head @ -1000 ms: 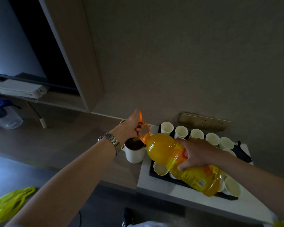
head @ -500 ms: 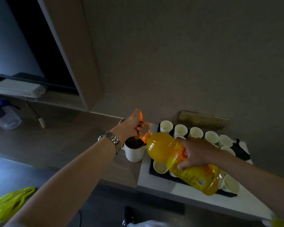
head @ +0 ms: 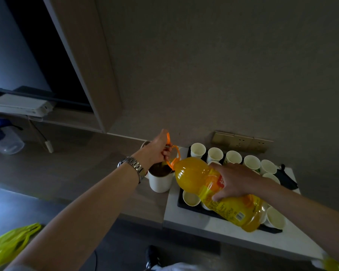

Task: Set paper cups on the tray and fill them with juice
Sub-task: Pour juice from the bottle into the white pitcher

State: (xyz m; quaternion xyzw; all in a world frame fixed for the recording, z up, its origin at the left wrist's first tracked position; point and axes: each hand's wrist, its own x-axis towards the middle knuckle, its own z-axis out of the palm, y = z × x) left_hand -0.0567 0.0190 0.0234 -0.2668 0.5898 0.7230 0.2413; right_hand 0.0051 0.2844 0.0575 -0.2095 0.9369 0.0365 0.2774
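A large bottle of orange juice (head: 196, 178) lies tilted on its side over the black tray (head: 181, 202), its neck pointing left. My right hand (head: 235, 182) grips the bottle round its labelled middle. My left hand (head: 157, 151) holds the orange carry handle (head: 171, 151) at the neck, just above a white mug (head: 160, 180) with dark contents. Several white paper cups (head: 215, 155) stand on the tray; some are hidden under the bottle. Whether juice is flowing cannot be seen.
The tray sits on a white counter (head: 213, 229) beside a wooden desk (head: 67, 169). A wall socket panel (head: 243, 142) is behind the cups, a dark object (head: 286, 178) at the tray's right. A white box (head: 20, 104), a clear jug (head: 6, 141) and a yellow bag (head: 6, 245) lie left.
The bottle and both hands have barely shifted; the bottle has edged slightly left and up over the tray.
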